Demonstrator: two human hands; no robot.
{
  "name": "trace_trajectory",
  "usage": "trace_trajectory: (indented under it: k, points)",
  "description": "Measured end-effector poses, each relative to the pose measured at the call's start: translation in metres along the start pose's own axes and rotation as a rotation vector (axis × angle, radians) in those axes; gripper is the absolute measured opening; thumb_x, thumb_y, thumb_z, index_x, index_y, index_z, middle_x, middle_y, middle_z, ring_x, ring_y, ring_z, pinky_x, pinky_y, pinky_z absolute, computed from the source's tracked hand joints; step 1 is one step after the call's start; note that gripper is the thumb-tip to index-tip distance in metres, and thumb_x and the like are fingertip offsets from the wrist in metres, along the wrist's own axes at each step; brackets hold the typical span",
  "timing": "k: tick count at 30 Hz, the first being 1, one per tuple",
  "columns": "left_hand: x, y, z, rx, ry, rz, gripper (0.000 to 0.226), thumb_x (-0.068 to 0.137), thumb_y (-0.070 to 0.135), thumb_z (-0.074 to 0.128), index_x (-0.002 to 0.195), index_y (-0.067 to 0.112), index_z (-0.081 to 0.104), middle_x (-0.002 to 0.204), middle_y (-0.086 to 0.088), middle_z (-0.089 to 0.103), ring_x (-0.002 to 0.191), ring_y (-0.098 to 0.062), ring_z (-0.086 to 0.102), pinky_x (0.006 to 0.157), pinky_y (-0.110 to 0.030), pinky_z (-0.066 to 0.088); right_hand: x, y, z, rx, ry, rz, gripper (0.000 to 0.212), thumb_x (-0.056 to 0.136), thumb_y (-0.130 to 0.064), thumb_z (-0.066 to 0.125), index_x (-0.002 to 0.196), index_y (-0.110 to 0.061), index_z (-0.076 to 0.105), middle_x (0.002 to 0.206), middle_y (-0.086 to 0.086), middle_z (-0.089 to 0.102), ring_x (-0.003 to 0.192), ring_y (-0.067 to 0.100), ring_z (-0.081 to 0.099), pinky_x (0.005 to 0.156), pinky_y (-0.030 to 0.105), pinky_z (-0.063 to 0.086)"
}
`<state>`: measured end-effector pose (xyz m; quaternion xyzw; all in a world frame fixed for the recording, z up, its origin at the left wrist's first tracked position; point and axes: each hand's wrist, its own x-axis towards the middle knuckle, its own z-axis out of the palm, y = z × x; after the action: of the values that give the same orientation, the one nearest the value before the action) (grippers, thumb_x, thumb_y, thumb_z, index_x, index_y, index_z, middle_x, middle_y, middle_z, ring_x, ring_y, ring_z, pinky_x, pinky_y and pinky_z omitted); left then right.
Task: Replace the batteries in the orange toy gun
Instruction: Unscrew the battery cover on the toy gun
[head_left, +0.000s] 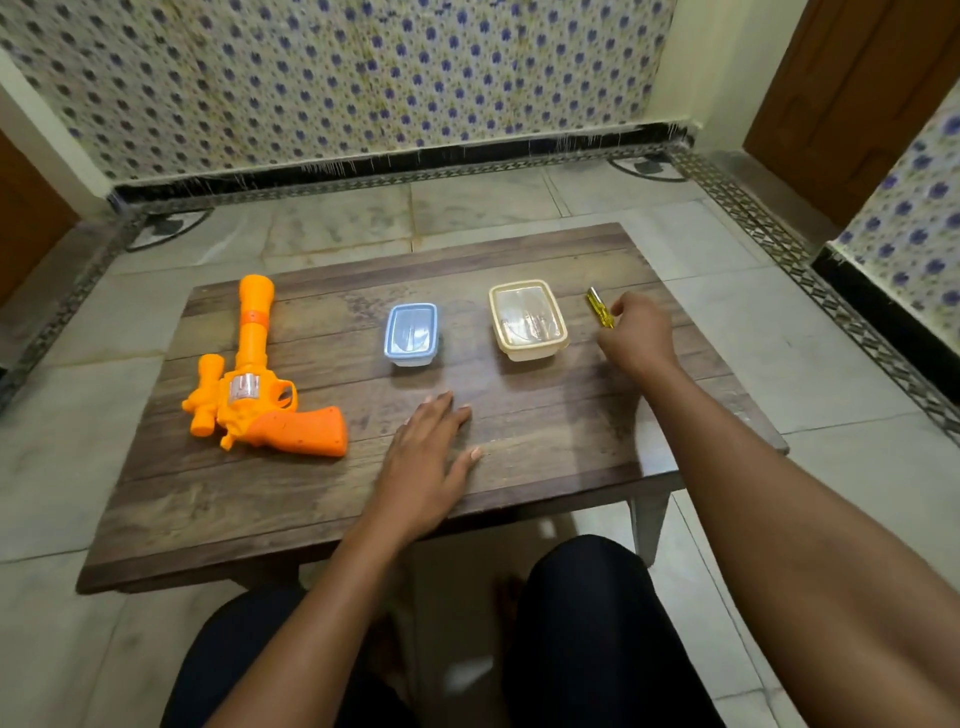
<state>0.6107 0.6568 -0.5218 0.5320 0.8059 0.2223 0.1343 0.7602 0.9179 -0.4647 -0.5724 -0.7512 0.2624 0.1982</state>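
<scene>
Yellow screwdriver (599, 307) pinched in right hand (634, 335), left hand (426, 457) flat on worktop (260, 499); loose pinch risks dropping it.

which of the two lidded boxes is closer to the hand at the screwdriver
The cream-lidded box. It sits just beside the right hand, which is at the yellow screwdriver. The smaller blue-lidded box lies farther off, toward the orange toy gun.
</scene>
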Motion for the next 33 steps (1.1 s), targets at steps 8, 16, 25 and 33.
trace_trajectory:
  k: [8,16,25,33]
  points:
    - [0.001,0.002,-0.005,-0.092,0.003,-0.039,0.058,0.1,0.043,0.06,0.154,0.029,0.044,0.169,0.008,0.024,0.157,-0.014,0.016,0.127,-0.044,0.021,0.022,0.001,0.009,-0.043,0.019,0.096,0.013,0.088,-0.005,0.061,0.084,-0.008,0.049,0.11,0.023,0.061,0.098,0.039,0.057,0.072,0.036,0.042]
    - [-0.005,0.012,-0.033,-0.215,0.247,-0.089,0.028,0.093,0.014,0.069,0.122,0.012,0.069,0.126,-0.002,0.068,0.114,-0.014,0.062,0.096,-0.018,0.041,-0.034,0.003,-0.002,0.586,0.001,0.234,0.013,0.093,-0.016,0.067,0.102,-0.007,0.069,0.094,0.011,0.069,0.079,0.023,0.061,0.072,0.036,0.05]
    - [-0.009,-0.044,-0.094,-0.233,0.794,-0.476,0.011,0.085,0.006,0.068,0.094,0.008,0.072,0.101,-0.012,0.07,0.1,-0.029,0.062,0.088,-0.031,0.043,-0.12,-0.079,0.01,0.8,-0.197,0.018,0.007,0.092,-0.008,0.072,0.093,-0.011,0.067,0.092,0.012,0.074,0.075,0.014,0.068,0.058,0.019,0.046]
    - [-0.001,-0.091,-0.106,-0.274,0.671,-0.851,0.056,0.08,0.033,0.081,0.126,0.02,0.052,0.143,-0.013,0.035,0.128,-0.043,0.043,0.1,-0.046,0.043,-0.119,-0.138,0.081,0.739,-0.349,-0.136,0.014,0.084,-0.003,0.079,0.088,-0.006,0.066,0.078,0.019,0.069,0.065,0.016,0.065,0.049,0.01,0.045]
